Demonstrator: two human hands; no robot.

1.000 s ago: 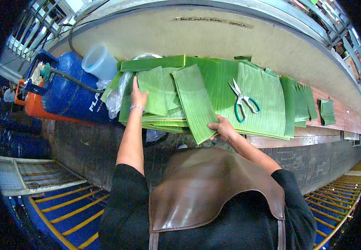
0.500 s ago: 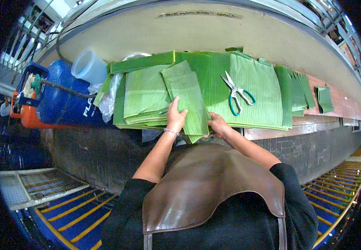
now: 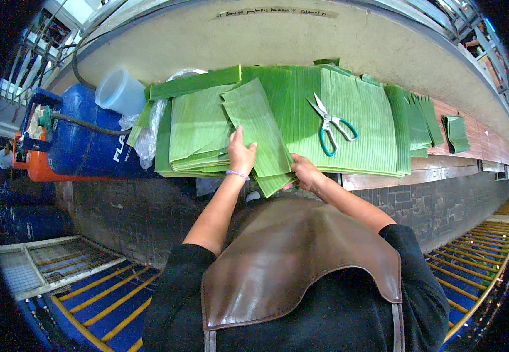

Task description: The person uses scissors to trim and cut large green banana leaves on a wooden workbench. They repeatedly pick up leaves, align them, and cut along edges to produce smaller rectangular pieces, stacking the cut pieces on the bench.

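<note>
Leaf pieces [image 3: 261,130] are pinched by the right hand [image 3: 306,172] past the worktop [image 3: 416,174] edge; whether the left hand [image 3: 241,155] grips cannot be told. Edges are best aligned gently.

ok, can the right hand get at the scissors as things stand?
Likely yes: the scissors lie uncovered on the large green leaf sheets, handles on the near side, close to the right hand. That hand grips the narrow leaf pieces, though, so it would probably need to let go first.
</note>
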